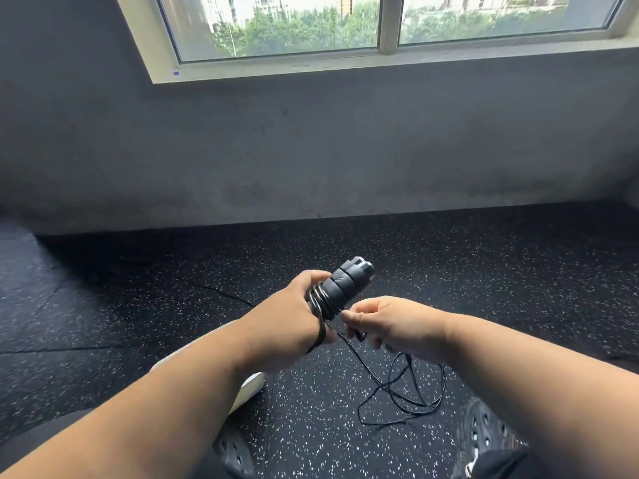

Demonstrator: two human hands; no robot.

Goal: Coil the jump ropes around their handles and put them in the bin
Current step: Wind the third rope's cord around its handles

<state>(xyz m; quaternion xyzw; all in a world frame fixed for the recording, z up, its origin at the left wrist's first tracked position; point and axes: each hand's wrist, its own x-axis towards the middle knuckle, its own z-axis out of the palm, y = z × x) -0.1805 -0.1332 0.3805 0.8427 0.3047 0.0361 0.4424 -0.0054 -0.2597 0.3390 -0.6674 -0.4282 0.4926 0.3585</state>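
Note:
My left hand (294, 316) grips the two dark grey jump rope handles (347, 281) held together, their ends pointing up and to the right. Several turns of thin black rope (320, 300) wrap the lower part of the handles, and one loop runs over the back of my left hand. My right hand (387, 328) pinches the rope just below and right of the handles. The loose remainder of the rope (403, 395) lies in tangled loops on the floor beneath my right forearm. A white bin (250, 387) shows only as a corner under my left forearm.
The floor (484, 288) is black speckled rubber matting. A grey wall (311, 150) with a window (345, 25) stands ahead. My dark perforated shoes (484, 430) sit at the bottom, one on each side of the loose rope.

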